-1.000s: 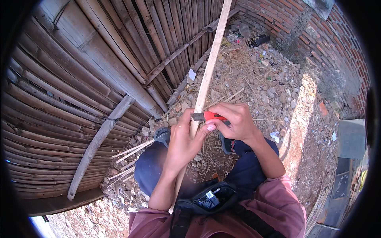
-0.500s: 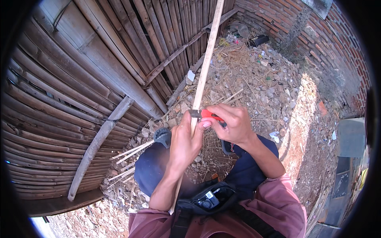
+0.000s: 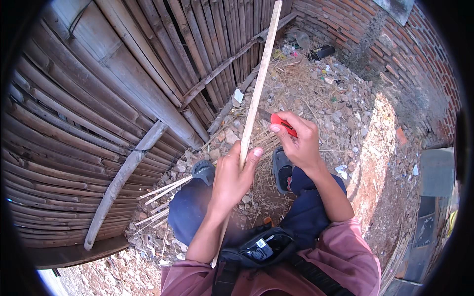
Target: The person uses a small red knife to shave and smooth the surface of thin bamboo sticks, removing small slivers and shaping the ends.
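left hand (image 3: pixel 231 176) around pale strip (image 3: pixel 260 79), right hand (image 3: pixel 302 143) pinching knife (image 3: pixel 280 121) — red-handled

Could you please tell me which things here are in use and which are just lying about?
In use:
- long pale strip, in the left hand
- red-handled cutter, in the right hand

Lying about:
- thin strips near the left leg, perhaps related
- white scrap
- black object near the brick wall

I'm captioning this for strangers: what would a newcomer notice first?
Probably the red-handled knife in the right hand, just right of centre. Next comes the long pale strip in the left hand, slanting up the middle. A slatted bamboo wall covers much of the left.
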`<state>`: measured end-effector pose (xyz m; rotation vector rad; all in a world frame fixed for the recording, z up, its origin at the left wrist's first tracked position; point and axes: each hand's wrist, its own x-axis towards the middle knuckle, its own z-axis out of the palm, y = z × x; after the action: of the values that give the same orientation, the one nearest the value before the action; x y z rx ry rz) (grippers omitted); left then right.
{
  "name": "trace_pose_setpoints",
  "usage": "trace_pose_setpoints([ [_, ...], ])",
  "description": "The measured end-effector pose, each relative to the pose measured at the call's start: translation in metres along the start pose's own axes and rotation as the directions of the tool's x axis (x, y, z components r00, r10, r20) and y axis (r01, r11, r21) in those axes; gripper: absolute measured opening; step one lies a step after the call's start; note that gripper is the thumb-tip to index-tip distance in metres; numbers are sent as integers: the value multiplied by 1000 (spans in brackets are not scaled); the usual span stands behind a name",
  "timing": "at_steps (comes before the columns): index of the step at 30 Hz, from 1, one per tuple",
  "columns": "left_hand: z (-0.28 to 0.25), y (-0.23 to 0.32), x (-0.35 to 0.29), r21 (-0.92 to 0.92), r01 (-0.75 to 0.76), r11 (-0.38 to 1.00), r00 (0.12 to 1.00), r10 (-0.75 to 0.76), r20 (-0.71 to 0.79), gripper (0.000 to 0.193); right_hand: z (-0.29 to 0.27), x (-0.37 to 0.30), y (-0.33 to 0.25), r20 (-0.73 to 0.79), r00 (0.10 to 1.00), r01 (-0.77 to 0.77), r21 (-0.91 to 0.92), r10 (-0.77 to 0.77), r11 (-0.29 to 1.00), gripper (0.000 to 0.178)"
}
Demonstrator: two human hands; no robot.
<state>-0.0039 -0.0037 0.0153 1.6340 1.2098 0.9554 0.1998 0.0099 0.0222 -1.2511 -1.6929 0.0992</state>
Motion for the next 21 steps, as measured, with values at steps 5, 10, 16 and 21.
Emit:
trace_pose_setpoints([
  [5, -4, -12, 2, -150, 20, 988, 999, -14, 43, 36, -3, -3, -4, 157, 980, 113, 42, -118, 993, 24],
  [10, -7, -5, 1, -287, 58, 956, 988, -13, 156, 37, 1, -7, -6, 290, 931, 222, 34, -222, 974, 24],
  [16, -12, -9, -1, -229, 20, 973, 974, 33, 226, 40, 4, -6, -8, 268, 933, 229, 76, -241, 971, 22],
  [21, -16, -6, 0, -127, 67, 990, 959, -29, 281, 39, 0, -7, -8, 274, 938, 200, 66, -211, 978, 21],
])
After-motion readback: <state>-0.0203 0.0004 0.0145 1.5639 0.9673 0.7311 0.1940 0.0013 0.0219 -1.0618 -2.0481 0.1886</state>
